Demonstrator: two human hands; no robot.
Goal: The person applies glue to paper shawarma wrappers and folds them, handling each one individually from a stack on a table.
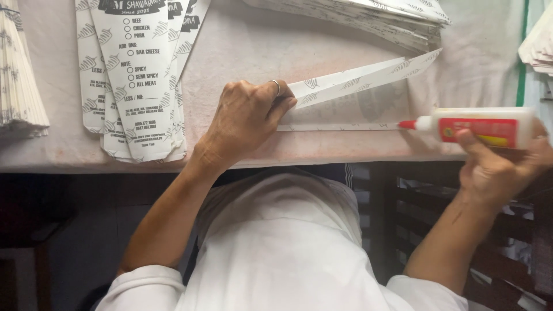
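— Paper first: where does the folded paper sleeve (360, 80) lie?

— On the pale cloth-covered table (242, 52), right of centre. It is half folded, its upper flap lifted and slanting up to the right, its lower strip lying flat along the table.

— And the hands?

— Left hand (245, 118) presses down on the sleeve's left end, fingers curled and bunched together, a ring (277, 86) on one finger. Right hand (501, 167) is wrapped around a white glue bottle (484, 125) with a red and yellow label, held sideways; its red tip (406, 124) touches, or all but touches, the right end of the flat strip.

— What lies around?

— A fanned pile of flat printed sleeves (135, 75) rests to the left of the left hand, well apart from it. Another stack of sleeves (368, 20) lies along the table's far edge, above the lifted flap. More stacked paper (20, 75) shows at the left border, and a little at the right border beyond a green strip (522, 52).

— And nearer the camera?

— Only the person's white shirt (282, 247) and a dark wooden chair (420, 207) under the table edge.
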